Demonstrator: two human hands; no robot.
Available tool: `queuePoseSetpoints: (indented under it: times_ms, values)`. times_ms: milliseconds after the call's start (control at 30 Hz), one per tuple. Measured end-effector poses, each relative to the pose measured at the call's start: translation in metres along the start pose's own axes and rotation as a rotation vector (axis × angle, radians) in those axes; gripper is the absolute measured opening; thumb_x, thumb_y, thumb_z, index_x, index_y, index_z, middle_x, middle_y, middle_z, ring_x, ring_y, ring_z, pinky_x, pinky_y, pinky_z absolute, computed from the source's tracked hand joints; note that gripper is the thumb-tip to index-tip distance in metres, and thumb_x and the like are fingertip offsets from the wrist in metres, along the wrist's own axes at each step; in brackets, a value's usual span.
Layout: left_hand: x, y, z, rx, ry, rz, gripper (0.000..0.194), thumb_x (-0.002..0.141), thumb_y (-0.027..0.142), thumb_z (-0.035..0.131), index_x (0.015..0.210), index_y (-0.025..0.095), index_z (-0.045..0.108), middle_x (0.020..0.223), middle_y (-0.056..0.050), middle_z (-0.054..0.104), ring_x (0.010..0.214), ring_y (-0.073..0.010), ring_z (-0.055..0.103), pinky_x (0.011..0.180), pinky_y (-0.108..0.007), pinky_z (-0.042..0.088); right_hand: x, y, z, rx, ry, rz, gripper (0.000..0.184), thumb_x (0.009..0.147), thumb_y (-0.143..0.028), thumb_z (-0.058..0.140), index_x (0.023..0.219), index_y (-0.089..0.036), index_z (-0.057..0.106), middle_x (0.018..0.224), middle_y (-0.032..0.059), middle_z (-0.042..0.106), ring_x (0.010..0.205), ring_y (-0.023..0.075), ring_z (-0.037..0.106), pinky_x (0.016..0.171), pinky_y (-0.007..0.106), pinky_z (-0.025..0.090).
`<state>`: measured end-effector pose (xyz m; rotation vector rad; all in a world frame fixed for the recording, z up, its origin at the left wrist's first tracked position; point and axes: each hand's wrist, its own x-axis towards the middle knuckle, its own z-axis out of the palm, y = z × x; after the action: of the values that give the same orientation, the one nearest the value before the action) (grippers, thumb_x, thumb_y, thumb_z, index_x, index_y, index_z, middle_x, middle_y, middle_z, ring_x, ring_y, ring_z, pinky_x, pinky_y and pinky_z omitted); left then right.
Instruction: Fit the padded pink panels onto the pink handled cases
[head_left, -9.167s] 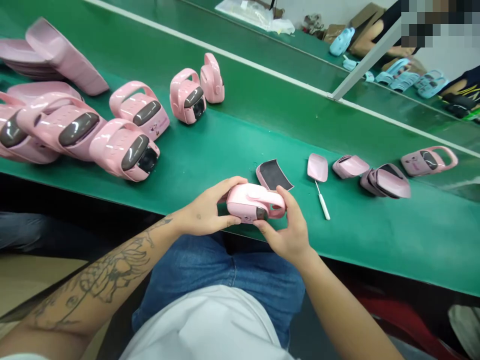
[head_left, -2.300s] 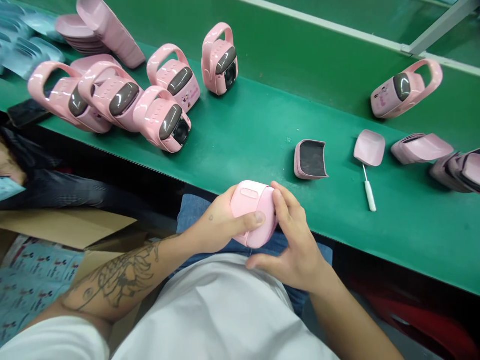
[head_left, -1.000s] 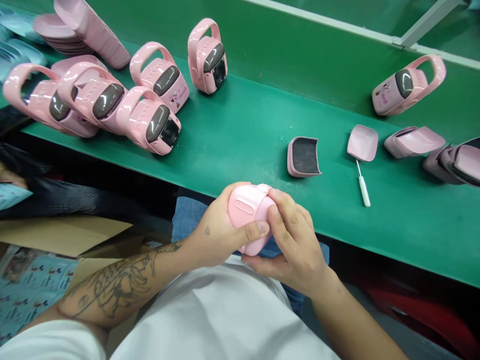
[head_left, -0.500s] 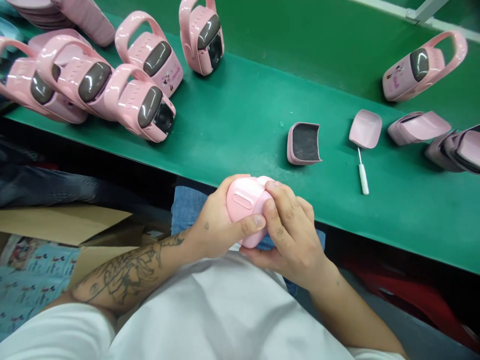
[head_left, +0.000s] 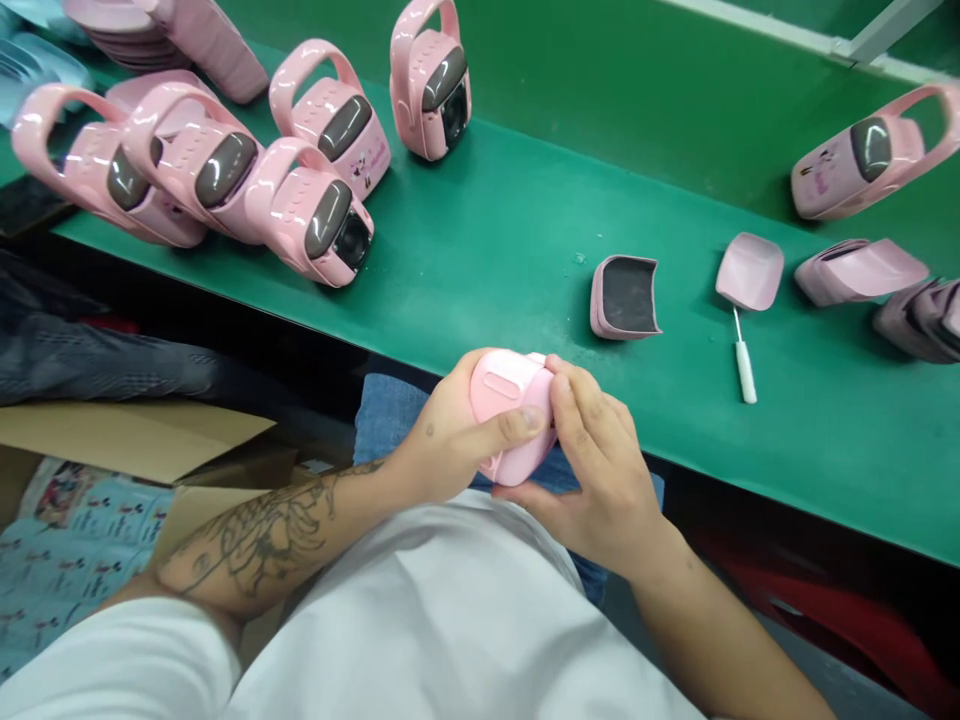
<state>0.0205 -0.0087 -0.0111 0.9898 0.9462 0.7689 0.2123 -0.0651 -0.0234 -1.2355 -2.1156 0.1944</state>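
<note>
Holding one glossy pink rounded plastic casing [head_left: 510,385] two-handed, just on the wearer's side of the dusty-pink curved plastic shell with black lining [head_left: 628,297] (landmark), off to its left and clear of the green bench top [head_left: 487,265]. Left hand [head_left: 446,435] is wrapped around the casing's left side, thumb laid flat across its face. Right hand [head_left: 600,465] is cupped narrow on the opposite side, fingertips at the upper edge, thumb at the lower. Status, my read: casing looks closed on the side that shows, a seam visible beside the moulded slot; far side hidden, so can't call it complete. Left of landmark: five glossy pink plastic units with loop handles and dark windows [head_left: 289,215], two showing a black round front part; the rest hide theirs at this angle. Right of landmark: white-handled thin-shaft screwdriver [head_left: 744,370], in neither hand, shaft end at the shallow pale-pink plastic cup [head_left: 750,272]; touching or not, can't tell. Further right: nested dusty-pink plastic shells [head_left: 862,270]. Up and right of landmark: one more pink handled unit with printed side [head_left: 832,180]. Shells and cup sit off any unit, so those look like open work; landmark shell likewise loose.
</note>
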Motion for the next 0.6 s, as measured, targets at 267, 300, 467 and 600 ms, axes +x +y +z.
queuePoseSetpoints:
  times_ms: [267, 300, 467, 600]
  values:
    - [0.003, -0.014, -0.005, -0.042, -0.006, 0.087, 0.077, 0.081, 0.053, 0.09, 0.14, 0.016, 0.057, 0.138, -0.017, 0.07, 0.125, -0.0327, 0.068, 0.104, -0.044, 0.058, 0.002, 0.003, 0.0, 0.011, -0.026, -0.042, 0.106, 0.096, -0.061, 0.075, 0.177, -0.017, 0.022, 0.165, 0.0262, 0.056, 0.157, 0.0446, 0.052, 0.119, 0.064, 0.051]
    - [0.004, -0.016, -0.008, -0.03, -0.015, 0.127, 0.081, 0.08, 0.051, 0.091, 0.144, 0.018, 0.055, 0.141, -0.017, 0.069, 0.125, -0.0329, 0.068, 0.104, -0.044, 0.058, 0.002, 0.006, 0.001, 0.036, -0.026, -0.048, 0.107, 0.096, -0.065, 0.074, 0.177, -0.018, 0.021, 0.169, 0.0257, 0.052, 0.16, 0.0446, 0.047, 0.122, 0.066, 0.048]
    - [0.007, -0.017, -0.021, -0.08, -0.104, 0.272, 0.094, 0.072, 0.038, 0.098, 0.152, 0.028, 0.051, 0.145, -0.012, 0.067, 0.117, -0.0283, 0.071, 0.097, -0.037, 0.06, 0.002, 0.013, 0.004, 0.167, 0.062, 0.034, 0.114, 0.093, -0.067, 0.076, 0.177, -0.017, 0.018, 0.178, 0.0277, 0.036, 0.164, 0.0435, 0.042, 0.127, 0.067, 0.046]
    - [0.005, -0.013, -0.016, -0.183, -0.112, 0.154, 0.106, 0.057, 0.04, 0.108, 0.147, 0.031, 0.053, 0.148, -0.012, 0.066, 0.122, -0.0325, 0.071, 0.096, -0.039, 0.062, 0.002, 0.01, 0.008, 0.112, 0.062, -0.016, 0.114, 0.094, -0.054, 0.082, 0.178, -0.017, 0.015, 0.177, 0.0286, 0.037, 0.164, 0.042, 0.042, 0.123, 0.065, 0.051]
